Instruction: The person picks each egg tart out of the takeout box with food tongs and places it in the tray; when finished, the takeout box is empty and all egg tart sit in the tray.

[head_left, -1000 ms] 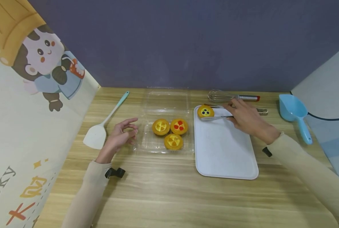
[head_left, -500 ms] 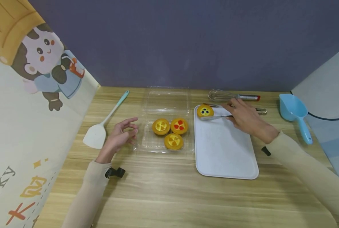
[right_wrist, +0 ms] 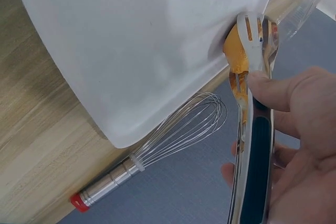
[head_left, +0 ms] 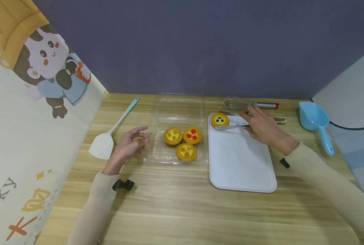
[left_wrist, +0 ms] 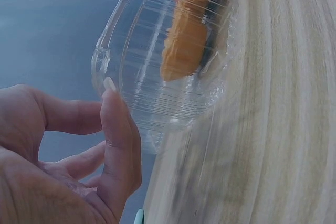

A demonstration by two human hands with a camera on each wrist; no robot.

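Observation:
My right hand (head_left: 259, 127) grips metal tongs (right_wrist: 257, 129) with dark handle inlays. The slotted tong ends stand on either side of a tart with blueberry-like dots (head_left: 220, 119), at the far left corner of a white tray (head_left: 243, 160). My left hand (head_left: 131, 144) holds nothing, its fingers loosely bent beside an opened clear plastic box (head_left: 178, 107). In the left wrist view a fingertip lies close to the box rim (left_wrist: 100, 61); whether they touch I cannot tell. Inside the box sit two orange-topped tarts (head_left: 172, 136) and one with red pieces (head_left: 192, 136).
Behind the tray lies a whisk (head_left: 240, 102) with a red handle end. A light blue scoop (head_left: 315, 117) rests at the far right. On the left is a white spatula (head_left: 103, 146) with a mint handle. A dark wall (head_left: 200, 47) rises behind the wooden table (head_left: 175, 204).

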